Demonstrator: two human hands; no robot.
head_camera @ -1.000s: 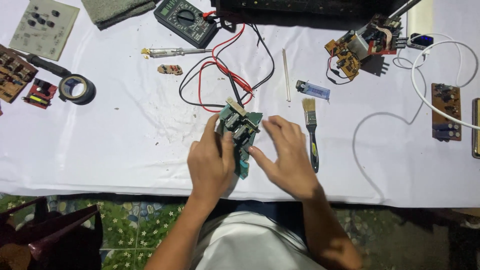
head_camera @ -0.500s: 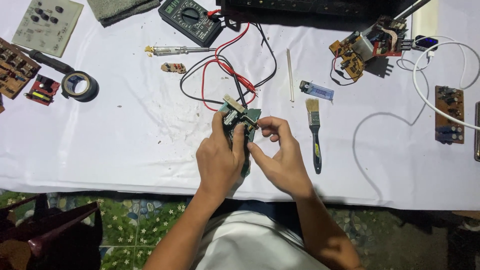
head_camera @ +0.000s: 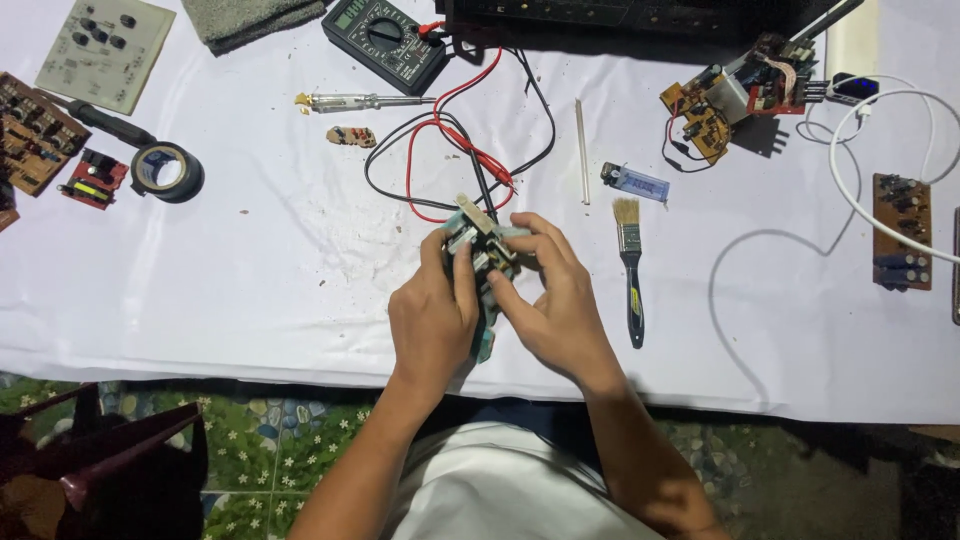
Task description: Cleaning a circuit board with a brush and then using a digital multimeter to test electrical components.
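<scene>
2 hands meet over the near middle of the white table [head_camera: 250, 290], both gripping 1 small green circuit board [head_camera: 483, 262] held on edge between them. Left hand [head_camera: 432, 322] wraps its side, thumb up along the board, fingers curled tight behind it. Right hand [head_camera: 560, 305] pinches the other side, fingers bent over the top end, thumb pressed near the middle. Board sits just above the cloth, tilted, parts on its upper end showing, lower edge poking out below the palms.

Just behind the hands, red and black test leads [head_camera: 450, 150] loop across the cloth and run up to a dark multimeter [head_camera: 385, 40] at the far edge. Paintbrush [head_camera: 631, 270] with a black handle lies just right of the right hand, bristles pointing away. Blue lighter [head_camera: 634, 181] sits beyond the brush, thin white stick [head_camera: 581, 150] beside it. Far right: a cluttered board with wires [head_camera: 725, 100], a white cable [head_camera: 860, 190] looping, a brown board [head_camera: 901, 232]. Left side: roll of black tape [head_camera: 166, 171], small red board [head_camera: 92, 178], brown board [head_camera: 32, 132], pale board with dark knobs [head_camera: 105, 50], screwdriver with clear handle [head_camera: 360, 100]. Grey cloth [head_camera: 250, 18] at the top edge.
</scene>
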